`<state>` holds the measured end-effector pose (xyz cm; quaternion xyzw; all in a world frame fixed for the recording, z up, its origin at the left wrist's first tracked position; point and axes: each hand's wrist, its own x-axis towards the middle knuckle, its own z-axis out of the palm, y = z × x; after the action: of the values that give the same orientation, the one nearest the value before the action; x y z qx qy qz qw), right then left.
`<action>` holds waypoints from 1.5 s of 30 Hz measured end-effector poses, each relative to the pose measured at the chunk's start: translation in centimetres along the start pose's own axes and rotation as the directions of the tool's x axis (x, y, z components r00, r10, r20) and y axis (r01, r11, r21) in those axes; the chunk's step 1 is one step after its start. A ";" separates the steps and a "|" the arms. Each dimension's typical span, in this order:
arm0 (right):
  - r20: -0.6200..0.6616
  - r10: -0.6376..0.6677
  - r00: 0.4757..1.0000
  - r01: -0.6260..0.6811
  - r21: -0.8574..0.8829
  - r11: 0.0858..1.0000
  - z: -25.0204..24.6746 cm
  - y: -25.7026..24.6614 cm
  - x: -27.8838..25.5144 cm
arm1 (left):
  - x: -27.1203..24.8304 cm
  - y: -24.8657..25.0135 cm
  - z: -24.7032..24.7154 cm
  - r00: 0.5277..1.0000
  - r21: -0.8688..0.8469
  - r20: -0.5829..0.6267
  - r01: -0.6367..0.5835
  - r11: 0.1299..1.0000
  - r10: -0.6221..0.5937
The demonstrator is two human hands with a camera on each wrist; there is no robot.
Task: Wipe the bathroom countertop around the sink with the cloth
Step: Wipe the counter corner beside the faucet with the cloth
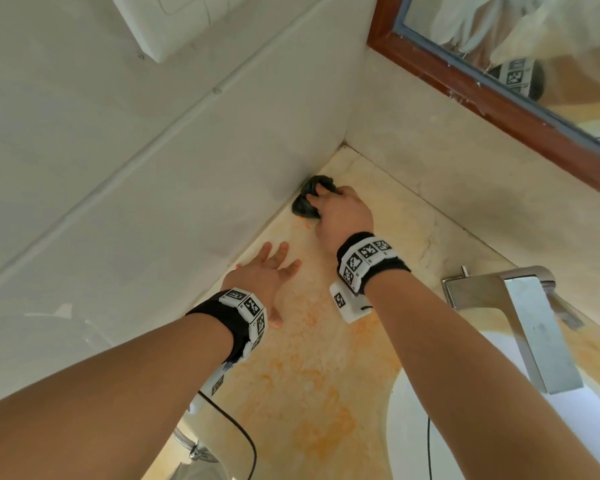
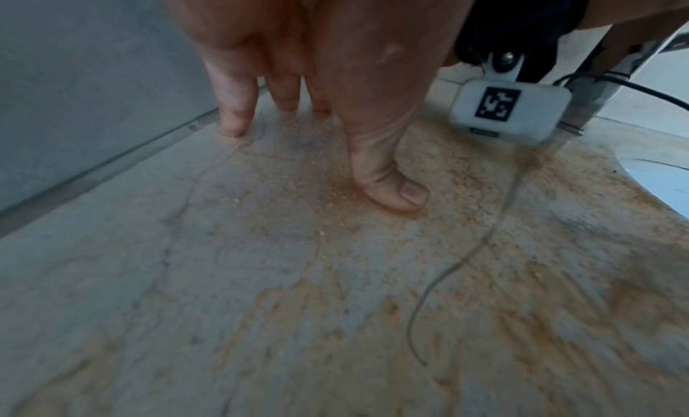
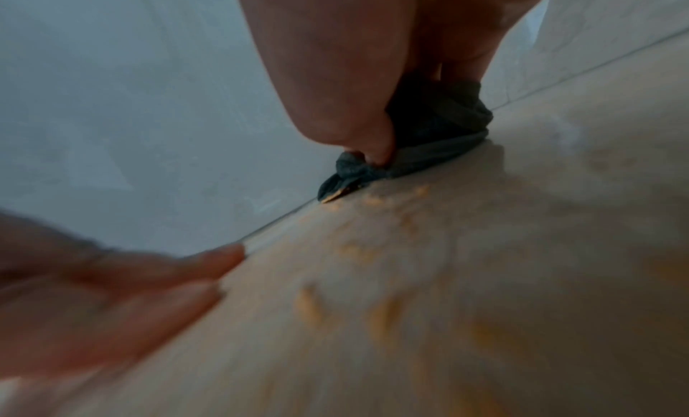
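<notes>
My right hand [image 1: 340, 211] grips a bunched dark grey cloth [image 1: 307, 200] and presses it onto the beige marble countertop [image 1: 326, 393], against the left wall near the back corner. The right wrist view shows the cloth [image 3: 428, 146] wadded under the curled fingers [image 3: 358, 122], with orange crumbs just in front of it. My left hand [image 1: 274, 268] rests flat on the countertop beside the wall, fingers spread and straight, holding nothing. In the left wrist view its fingertips [image 2: 233, 125] and thumb [image 2: 395, 187] touch the gritty orange-stained surface [image 2: 298, 276].
Orange stains and powder [image 1: 312, 386] cover the countertop between the wall and the white sink basin [image 1: 465, 427]. A chrome faucet [image 1: 520, 320] stands at the right. A wood-framed mirror [image 1: 499, 91] hangs above the back splash. Thin black wrist cables trail near the front edge.
</notes>
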<state>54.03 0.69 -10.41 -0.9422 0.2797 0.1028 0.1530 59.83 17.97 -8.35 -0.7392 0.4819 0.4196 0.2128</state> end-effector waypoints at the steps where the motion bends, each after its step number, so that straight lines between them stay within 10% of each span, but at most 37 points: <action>1: -0.005 0.014 1.000 -0.014 -0.001 1.000 -0.3 0.3 0.7 | 0.0 0.0 0.0 1.000 0.001 0.002 -0.001 1.000 0.001; 24: 0.034 -0.040 0.999 0.042 -0.050 0.998 0.2 -0.3 -1.8 | -0.2 -0.1 -0.2 1.000 0.010 0.000 -0.020 1.000 0.020; 36: 0.032 0.189 0.982 -0.185 -0.096 0.978 -2.5 2.7 1.4 | 0.0 -0.1 -0.2 1.000 0.026 -0.001 -0.015 1.000 0.015; 45: 0.021 0.013 1.000 -0.012 -0.063 0.998 1.2 0.9 -6.6 | 0.3 -0.2 0.6 0.999 0.007 -0.048 -0.009 1.000 0.010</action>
<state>47.94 3.66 -9.87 -0.9436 0.2806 0.1228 0.1255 59.80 18.31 -8.89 -0.7460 0.4918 0.4012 0.2017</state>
